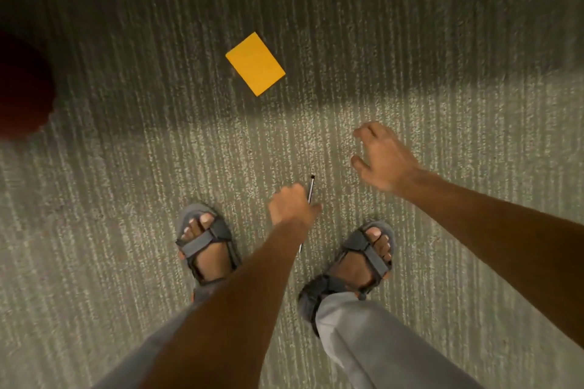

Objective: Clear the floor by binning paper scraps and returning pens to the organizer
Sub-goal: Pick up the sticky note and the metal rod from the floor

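Note:
A thin white pen (311, 188) with a dark tip is gripped in my left hand (292, 205), which is closed around its middle above the carpet between my feet. One end of the pen sticks out past the fingers, the other shows below the wrist. My right hand (384, 159) hovers to the right of it, fingers spread and curled, holding nothing. A flat yellow-orange paper rectangle (255, 63) lies on the carpet farther ahead, in shadow, well apart from both hands.
Grey ribbed carpet (126, 183) covers the whole floor. My two feet in grey sandals (205, 240) (366, 259) stand just below the hands. A dark rounded object (22, 85) juts in at the left edge. No bin or organizer is in view.

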Available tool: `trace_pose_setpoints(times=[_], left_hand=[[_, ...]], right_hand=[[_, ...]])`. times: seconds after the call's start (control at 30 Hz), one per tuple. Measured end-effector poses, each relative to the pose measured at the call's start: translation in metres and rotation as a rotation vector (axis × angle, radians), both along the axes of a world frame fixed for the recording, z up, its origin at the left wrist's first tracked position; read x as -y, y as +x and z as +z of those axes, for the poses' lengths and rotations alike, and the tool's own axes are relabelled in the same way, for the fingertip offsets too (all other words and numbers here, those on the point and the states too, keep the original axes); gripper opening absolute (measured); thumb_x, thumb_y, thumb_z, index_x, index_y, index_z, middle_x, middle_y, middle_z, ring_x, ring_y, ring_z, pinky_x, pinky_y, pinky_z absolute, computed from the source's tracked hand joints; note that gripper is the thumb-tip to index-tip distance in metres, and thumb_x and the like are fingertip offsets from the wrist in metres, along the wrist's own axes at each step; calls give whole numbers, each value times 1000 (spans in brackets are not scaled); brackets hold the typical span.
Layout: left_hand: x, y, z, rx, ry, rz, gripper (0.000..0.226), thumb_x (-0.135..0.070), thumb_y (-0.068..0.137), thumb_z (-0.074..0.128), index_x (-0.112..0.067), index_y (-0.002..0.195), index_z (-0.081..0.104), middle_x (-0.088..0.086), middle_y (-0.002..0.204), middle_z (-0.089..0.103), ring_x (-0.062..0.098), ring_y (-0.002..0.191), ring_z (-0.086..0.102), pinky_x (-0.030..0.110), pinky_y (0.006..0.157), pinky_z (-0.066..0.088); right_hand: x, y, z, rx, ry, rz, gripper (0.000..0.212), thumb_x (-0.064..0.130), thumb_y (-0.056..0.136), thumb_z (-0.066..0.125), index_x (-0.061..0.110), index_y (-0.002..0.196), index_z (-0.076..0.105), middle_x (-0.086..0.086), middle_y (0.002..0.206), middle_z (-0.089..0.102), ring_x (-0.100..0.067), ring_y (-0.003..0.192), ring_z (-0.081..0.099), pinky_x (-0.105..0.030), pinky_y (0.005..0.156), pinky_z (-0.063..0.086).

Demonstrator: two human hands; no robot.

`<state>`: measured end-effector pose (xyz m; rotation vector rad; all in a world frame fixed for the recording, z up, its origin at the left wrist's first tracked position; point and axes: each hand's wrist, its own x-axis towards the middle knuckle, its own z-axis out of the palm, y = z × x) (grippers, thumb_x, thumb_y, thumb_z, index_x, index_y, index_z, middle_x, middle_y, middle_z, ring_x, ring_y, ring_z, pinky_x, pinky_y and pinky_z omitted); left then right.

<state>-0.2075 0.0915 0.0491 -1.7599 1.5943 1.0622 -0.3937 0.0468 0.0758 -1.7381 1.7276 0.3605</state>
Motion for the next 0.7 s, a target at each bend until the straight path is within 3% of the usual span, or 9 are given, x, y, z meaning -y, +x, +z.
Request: trace_pose_setpoints(times=[0.13, 0.23, 0.4, 0.47, 0.57, 0.7], left_hand=[[1, 1, -14, -15, -23, -10, 24, -30, 95, 54, -13, 108, 62, 11, 104, 68, 29, 98, 67, 38, 79, 54], [2, 7, -17, -56, -37, -6, 23, -29, 93, 53, -13, 105, 63, 11, 101, 68, 29, 95, 68, 40, 79, 55], [-1, 22, -24, -209, -18, 185, 21, -28, 86, 56, -12, 94, 66, 9, 88, 70, 28, 82, 69, 38, 72, 60], [0, 29, -27, -263, -32, 246, 19, -28, 87, 56, -12, 93, 66, 8, 86, 70, 24, 73, 64, 30, 65, 55], [4, 39, -26, -321, -98, 317, 19, -27, 87, 54, -11, 88, 63, 11, 83, 70, 25, 66, 57, 29, 59, 42], [9, 50, -31, -360, -145, 462, 14, -25, 85, 54, -13, 86, 61, 10, 77, 69, 26, 66, 61, 29, 58, 41]], right_hand=[[33, 6, -8, 11, -8, 34, 51, 28, 93, 59, 6, 137, 46, -15, 134, 50, -29, 117, 53, -38, 98, 46], [65, 27, -12, 26, -28, 37, 47, 28, 93, 58, 8, 135, 48, -13, 128, 53, -30, 113, 56, -40, 95, 49], [122, 86, -27, 77, -66, -26, 48, 31, 92, 60, 9, 133, 50, -17, 126, 54, -34, 108, 59, -40, 92, 51], [145, 111, -40, 83, -85, -51, 52, 34, 92, 60, 8, 136, 47, -17, 133, 50, -35, 119, 53, -41, 98, 47], [171, 141, -67, -3, -53, -139, 71, 45, 91, 59, 7, 146, 33, -18, 148, 37, -38, 136, 37, -43, 108, 39], [176, 161, -85, -181, -159, -148, 77, 48, 84, 68, 4, 139, 37, -21, 140, 40, -40, 129, 39, -44, 102, 39]])
